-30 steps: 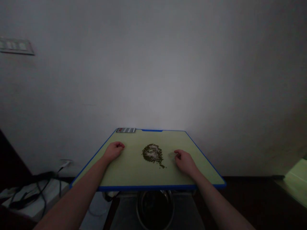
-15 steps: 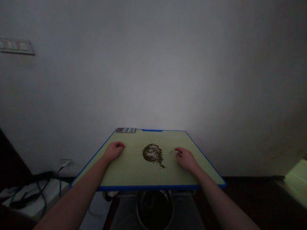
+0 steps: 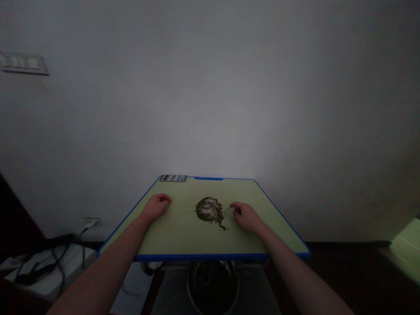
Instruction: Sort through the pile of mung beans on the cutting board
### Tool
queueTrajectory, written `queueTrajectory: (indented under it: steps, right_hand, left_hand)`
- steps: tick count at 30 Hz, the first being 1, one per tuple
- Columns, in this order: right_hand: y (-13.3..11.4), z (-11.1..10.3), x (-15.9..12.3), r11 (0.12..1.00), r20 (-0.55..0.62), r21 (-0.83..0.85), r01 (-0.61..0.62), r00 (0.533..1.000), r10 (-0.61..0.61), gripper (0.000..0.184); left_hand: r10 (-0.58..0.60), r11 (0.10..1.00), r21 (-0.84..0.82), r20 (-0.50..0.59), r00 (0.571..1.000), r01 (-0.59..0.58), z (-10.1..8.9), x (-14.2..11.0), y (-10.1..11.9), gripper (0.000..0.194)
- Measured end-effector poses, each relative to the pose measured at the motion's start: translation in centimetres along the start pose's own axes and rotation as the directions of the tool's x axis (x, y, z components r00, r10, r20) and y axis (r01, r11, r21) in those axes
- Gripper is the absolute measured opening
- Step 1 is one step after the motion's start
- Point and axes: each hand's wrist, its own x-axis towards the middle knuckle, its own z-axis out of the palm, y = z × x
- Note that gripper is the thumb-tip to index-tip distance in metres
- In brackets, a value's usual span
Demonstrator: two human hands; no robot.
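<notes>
On the pale yellow-green tabletop (image 3: 183, 240) lies a round pile of small dark green-brown grains (image 3: 205, 217), mixed with a white granular substance (image 3: 210, 210) in its middle. A short tail of loose grains trails from its lower right. My right hand (image 3: 246, 217) is just right of the pile, fingers pinched around a thin, see-through tool whose faint tip reaches toward the grains; its exact kind is unclear. My left hand (image 3: 156, 206) rests on the table left of the pile, fingers loosely curled, with nothing visible in them.
A phone (image 3: 173, 178) lies at the table's far left corner, by the wall. Blue edging (image 3: 210, 257) rims the table. Below the near edge stands a round metal pot (image 3: 213, 286). Black cables (image 3: 54, 258) lie on a white surface at lower left.
My right hand has moved left, closer to the pile, with the see-through tool in its fingers. My left hand has stayed put, and the pile looks the same.
</notes>
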Motion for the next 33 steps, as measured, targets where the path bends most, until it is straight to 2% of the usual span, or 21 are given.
queueTrajectory:
  steps: [6, 11, 15, 23, 29, 33]
  right_hand:
    - [-0.3, -0.5, -1.2, 1.000, 0.044, 0.021, 0.016, 0.999, -0.017, 0.033]
    - [-0.6, -0.9, -1.4, 0.998, 0.032, 0.057, 0.020, 0.999, -0.022, 0.032]
    - [-0.7, -0.8, -1.3, 0.998, 0.041, 0.066, -0.003, 0.999, 0.000, 0.032]
    - [-0.6, -0.6, -2.2, 0.995, 0.056, 0.086, 0.044, 0.997, -0.049, 0.032]
    - [-0.6, -0.6, -1.7, 0.998, 0.025, 0.059, 0.037, 0.999, -0.038, 0.033]
    - [-1.0, -0.6, -1.7, 0.997, 0.058, 0.063, 0.034, 0.998, -0.038, 0.033]
  left_hand:
    - [0.012, 1.000, 0.007, -0.001, 1.000, -0.012, -0.1, -0.1, 0.2, 0.018]
    - [-0.004, 1.000, 0.006, -0.007, 1.000, 0.004, 0.0, -0.1, 0.3, 0.015]
    - [-0.009, 1.000, -0.014, 0.007, 1.000, 0.010, 0.0, -0.1, 0.2, 0.016]
    - [0.003, 1.000, -0.012, 0.005, 1.000, -0.003, -0.1, -0.2, 0.4, 0.020]
    - [0.022, 1.000, -0.005, -0.001, 1.000, -0.022, 0.1, 0.2, -0.3, 0.020]
    - [0.026, 1.000, 0.010, 0.002, 1.000, -0.026, 0.1, 0.3, -0.5, 0.019]
